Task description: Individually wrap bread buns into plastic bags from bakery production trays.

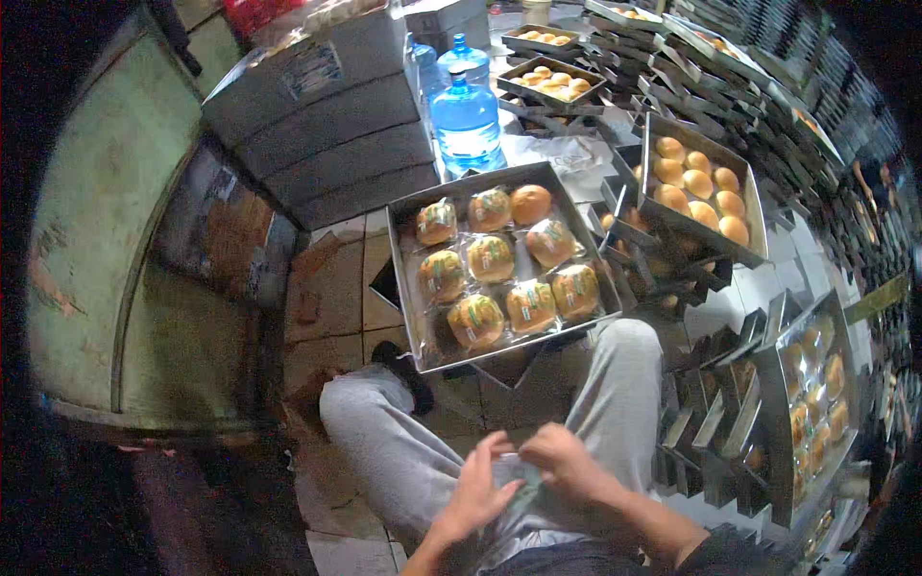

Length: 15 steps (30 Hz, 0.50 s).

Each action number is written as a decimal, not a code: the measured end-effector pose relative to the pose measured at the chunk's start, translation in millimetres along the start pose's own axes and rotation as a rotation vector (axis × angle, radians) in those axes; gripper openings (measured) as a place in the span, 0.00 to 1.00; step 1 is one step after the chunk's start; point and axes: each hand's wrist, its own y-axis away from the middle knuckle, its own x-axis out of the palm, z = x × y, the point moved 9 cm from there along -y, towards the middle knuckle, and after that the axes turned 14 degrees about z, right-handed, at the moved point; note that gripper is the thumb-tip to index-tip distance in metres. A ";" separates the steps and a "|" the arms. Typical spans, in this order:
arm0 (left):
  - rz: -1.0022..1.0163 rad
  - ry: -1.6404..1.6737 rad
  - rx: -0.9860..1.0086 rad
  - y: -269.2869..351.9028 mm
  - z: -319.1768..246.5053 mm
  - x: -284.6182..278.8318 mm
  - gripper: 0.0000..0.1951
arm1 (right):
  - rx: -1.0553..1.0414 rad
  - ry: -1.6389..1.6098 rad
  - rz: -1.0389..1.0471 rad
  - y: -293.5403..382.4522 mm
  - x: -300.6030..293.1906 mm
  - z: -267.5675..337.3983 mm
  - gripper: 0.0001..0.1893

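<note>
Over my lap, my left hand point(484, 481) is raised with its fingers spread. My right hand point(560, 461) is close beside it, blurred, its fingers curled; whether it pinches something cannot be told. Between and below the hands lies a greenish, clear plastic wrapper point(529, 484), its contact with the fingers unclear. In front of my knees a metal tray point(432, 360) holds several round buns in printed clear bags point(491, 258). One bun point(531, 204) at the tray's far right corner appears unwrapped.
To the right, a tray of bare buns point(697, 184) tops stacked trays; nearer, another stack carries bagged buns point(817, 403). Blue water bottles point(464, 122) stand behind the front tray, beside stacked grey boxes point(338, 122). More trays of buns point(551, 81) lie farther back. A greenish panel point(94, 252) borders the left.
</note>
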 end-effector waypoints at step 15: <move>0.018 -0.842 0.437 -38.2 -129.1 -38.8 0.31 | -0.118 0.221 -0.022 -16.4 -49.5 60.6 0.38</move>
